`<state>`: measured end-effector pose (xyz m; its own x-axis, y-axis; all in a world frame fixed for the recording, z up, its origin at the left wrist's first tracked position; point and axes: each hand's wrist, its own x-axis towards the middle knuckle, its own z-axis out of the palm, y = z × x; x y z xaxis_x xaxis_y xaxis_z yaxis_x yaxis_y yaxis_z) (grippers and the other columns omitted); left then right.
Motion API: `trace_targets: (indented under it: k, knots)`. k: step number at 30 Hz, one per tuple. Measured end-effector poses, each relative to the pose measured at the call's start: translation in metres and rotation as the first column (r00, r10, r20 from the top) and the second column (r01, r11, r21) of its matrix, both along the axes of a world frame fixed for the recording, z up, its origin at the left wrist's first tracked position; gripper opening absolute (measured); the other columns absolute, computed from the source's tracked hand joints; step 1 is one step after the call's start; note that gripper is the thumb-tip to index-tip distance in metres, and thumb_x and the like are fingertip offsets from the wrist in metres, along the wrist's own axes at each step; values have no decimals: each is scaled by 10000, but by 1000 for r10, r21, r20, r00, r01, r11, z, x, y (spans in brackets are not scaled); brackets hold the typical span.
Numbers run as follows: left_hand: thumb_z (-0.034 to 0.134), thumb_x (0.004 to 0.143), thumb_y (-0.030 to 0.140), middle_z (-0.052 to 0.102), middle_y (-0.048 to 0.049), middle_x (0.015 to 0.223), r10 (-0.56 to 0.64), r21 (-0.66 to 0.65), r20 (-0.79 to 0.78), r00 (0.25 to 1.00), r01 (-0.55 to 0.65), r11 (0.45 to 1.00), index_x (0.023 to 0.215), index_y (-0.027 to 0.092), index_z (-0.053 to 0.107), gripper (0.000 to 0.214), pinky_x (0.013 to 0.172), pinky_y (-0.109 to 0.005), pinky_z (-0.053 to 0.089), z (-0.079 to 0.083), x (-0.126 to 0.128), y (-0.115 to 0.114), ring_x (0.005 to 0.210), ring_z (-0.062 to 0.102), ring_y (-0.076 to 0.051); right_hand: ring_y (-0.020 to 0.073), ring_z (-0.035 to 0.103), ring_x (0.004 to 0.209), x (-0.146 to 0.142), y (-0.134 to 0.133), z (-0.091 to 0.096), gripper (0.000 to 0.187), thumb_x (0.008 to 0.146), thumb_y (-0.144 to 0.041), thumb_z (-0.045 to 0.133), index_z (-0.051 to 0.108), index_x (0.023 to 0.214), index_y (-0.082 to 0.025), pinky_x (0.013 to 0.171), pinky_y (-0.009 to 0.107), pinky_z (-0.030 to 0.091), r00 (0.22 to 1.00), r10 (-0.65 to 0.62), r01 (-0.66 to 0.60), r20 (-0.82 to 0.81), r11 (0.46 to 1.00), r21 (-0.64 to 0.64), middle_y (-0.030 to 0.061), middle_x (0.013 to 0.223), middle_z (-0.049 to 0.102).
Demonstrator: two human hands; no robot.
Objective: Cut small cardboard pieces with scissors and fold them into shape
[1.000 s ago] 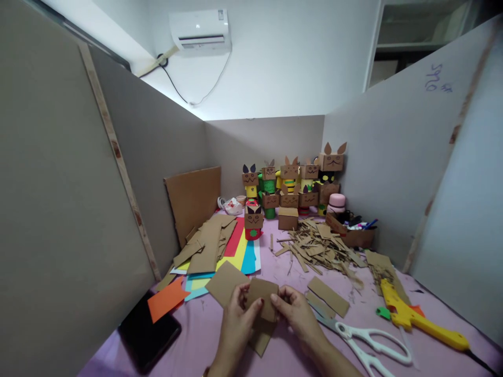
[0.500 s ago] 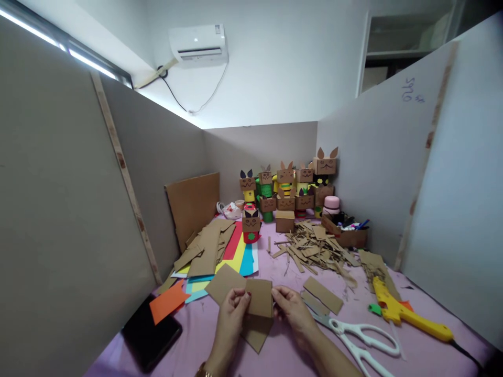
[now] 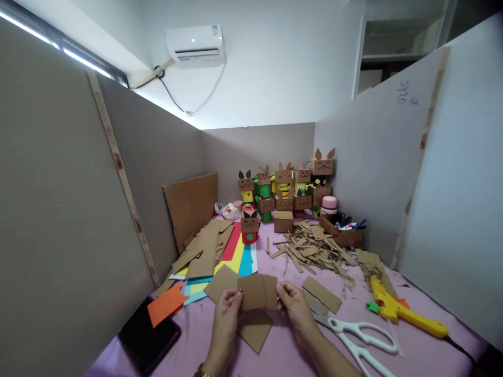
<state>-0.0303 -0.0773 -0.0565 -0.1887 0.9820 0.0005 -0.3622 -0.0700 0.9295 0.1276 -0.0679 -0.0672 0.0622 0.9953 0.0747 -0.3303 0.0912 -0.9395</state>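
Note:
A brown cardboard piece (image 3: 255, 293) with a crease right of its middle is held up between my two hands. My left hand (image 3: 227, 317) pinches its left edge, thumb in front. At its right edge, my right hand (image 3: 293, 306) grips it between thumb and fingers. Below it a square cardboard piece (image 3: 256, 332) lies on the pink cloth, and another flat cardboard piece (image 3: 222, 283) lies behind my left hand. White-handled scissors (image 3: 356, 335) rest beside my right forearm, their blades partly over small cardboard pieces (image 3: 322, 294).
A yellow glue gun (image 3: 408, 311) lies at right with its cord. Cardboard scraps (image 3: 314, 246) are heaped behind, near several cardboard animal figures (image 3: 283, 204) and an open box (image 3: 349, 238). At left are cardboard sheets (image 3: 204, 251), an orange paper (image 3: 167, 303) and a black tablet-like object (image 3: 149, 340).
The cardboard piece between my hands has turned and now shows a wider face with a crease. My hands are slightly farther apart.

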Motion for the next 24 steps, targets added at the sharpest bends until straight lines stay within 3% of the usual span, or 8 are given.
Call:
trace_targets:
  k: [4,10,16,19,24]
  knots:
    - [649,682,219,650,14,621,83,-47,86,993,-80,996,764,193,490,180,439,-199,478,-4,-6,5,536,644,-143,47,341,334,4,3,-2,426,600,-575,653,566,626,-159,361,159,218,998,-55,55,-23,998,-1,-90,363,459]
    - [606,718,131,649,5,638,130,-84,132,983,-120,989,765,180,535,98,395,-161,452,-4,-6,5,496,620,-113,38,320,336,3,2,-1,399,571,-530,693,534,588,-164,365,156,176,993,-31,26,-112,999,-46,-96,349,447]
    - [602,726,155,647,26,656,134,-95,196,971,-117,989,786,173,579,67,459,-148,468,1,-7,3,541,604,-86,35,156,308,9,2,4,301,580,-435,661,480,658,-208,341,173,89,933,169,-223,-318,965,-140,-137,388,340]
    - [645,691,183,627,50,624,115,-109,220,969,-93,990,770,176,590,96,431,-129,435,2,-7,3,503,569,-67,45,130,334,16,-1,8,258,568,-358,660,492,696,-210,344,171,113,872,272,-344,-407,932,-116,-144,404,286]
    - [682,662,186,596,48,613,41,-114,279,959,-10,993,759,163,605,126,415,-123,404,8,-4,-1,477,539,-55,56,96,356,22,-4,9,263,561,-309,698,496,699,-212,348,179,95,807,345,-419,-480,906,-53,-142,401,257]
